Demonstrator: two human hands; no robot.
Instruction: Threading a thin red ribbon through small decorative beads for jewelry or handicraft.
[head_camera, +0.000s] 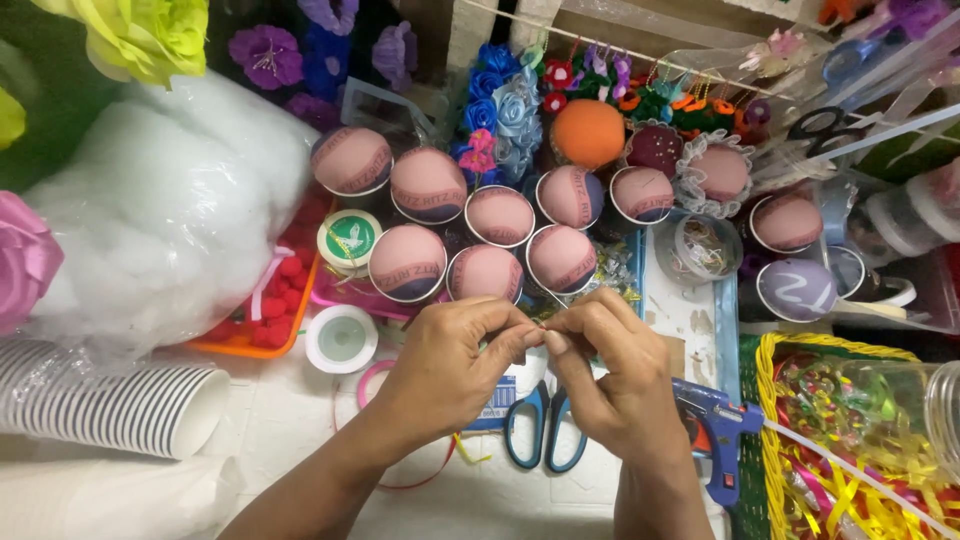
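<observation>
My left hand (447, 358) and my right hand (610, 368) meet fingertip to fingertip over the middle of the table. Between them they pinch something tiny and thin (541, 335), too small to tell apart. Just beyond my fingers stand several paper cups capped with pink fabric domes (485, 272). Blue-handled scissors (545, 430) lie under my hands, and a blue glue gun (712, 430) rests just right of my right wrist.
A bag of white stuffing (160, 210) fills the left, with a stack of paper cups (110, 405) lying below it. A roll of tape (342, 338) and an orange tray of red pompoms (270, 310) sit left of centre. A yellow basket of ribbons (850, 450) is at right.
</observation>
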